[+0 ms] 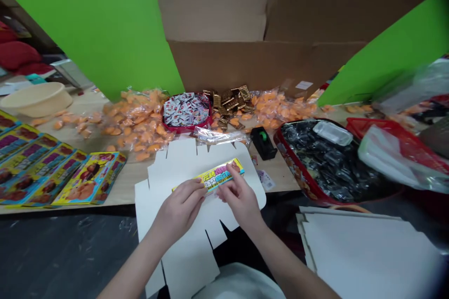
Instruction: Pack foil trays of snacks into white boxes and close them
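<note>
A flat, unfolded white box blank (182, 163) lies at the table's near edge, partly hanging over it. My left hand (180, 208) and my right hand (238, 194) both pinch its printed yellow flap (219, 175), which is bent up along a crease. The left fingers grip the flap's left part; the right thumb and fingers grip its right end. Both hands are closed on the cardboard.
Assembled yellow boxes (59, 175) lie in a row at left. Orange wrapped sweets (140, 121), a red tray of white packets (185, 110), gold packets (229, 98), a black tape dispenser (264, 142) and a red basket of dark packets (333, 163) surround it. White blanks (368, 247) are stacked at right.
</note>
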`<act>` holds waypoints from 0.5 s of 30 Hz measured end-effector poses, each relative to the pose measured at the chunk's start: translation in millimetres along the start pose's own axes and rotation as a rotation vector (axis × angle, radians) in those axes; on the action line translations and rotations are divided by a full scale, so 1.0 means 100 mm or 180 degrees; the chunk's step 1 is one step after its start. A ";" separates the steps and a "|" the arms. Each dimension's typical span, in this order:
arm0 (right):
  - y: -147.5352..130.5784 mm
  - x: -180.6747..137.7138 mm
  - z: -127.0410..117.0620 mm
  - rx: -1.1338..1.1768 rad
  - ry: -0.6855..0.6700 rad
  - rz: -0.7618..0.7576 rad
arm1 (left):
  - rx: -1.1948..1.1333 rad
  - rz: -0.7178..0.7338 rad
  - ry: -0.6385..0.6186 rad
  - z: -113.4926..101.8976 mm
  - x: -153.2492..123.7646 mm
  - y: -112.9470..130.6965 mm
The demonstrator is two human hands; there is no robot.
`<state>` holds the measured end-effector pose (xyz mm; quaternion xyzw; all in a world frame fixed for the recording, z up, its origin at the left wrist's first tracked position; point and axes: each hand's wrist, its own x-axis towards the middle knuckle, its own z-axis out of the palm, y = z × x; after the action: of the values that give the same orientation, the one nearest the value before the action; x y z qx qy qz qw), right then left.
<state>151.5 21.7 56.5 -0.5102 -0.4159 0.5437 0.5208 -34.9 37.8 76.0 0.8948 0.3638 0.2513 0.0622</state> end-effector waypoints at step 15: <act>0.25 -0.01 0.03 -0.0172 0.0001 -0.0233 | -0.0155 -0.0692 -0.0264 -0.08 0.23 0.11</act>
<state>145.0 17.7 32.9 -0.5086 -0.4487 0.5127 0.5264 -17.4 45.0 95.4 0.8579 0.4496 0.2146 0.1258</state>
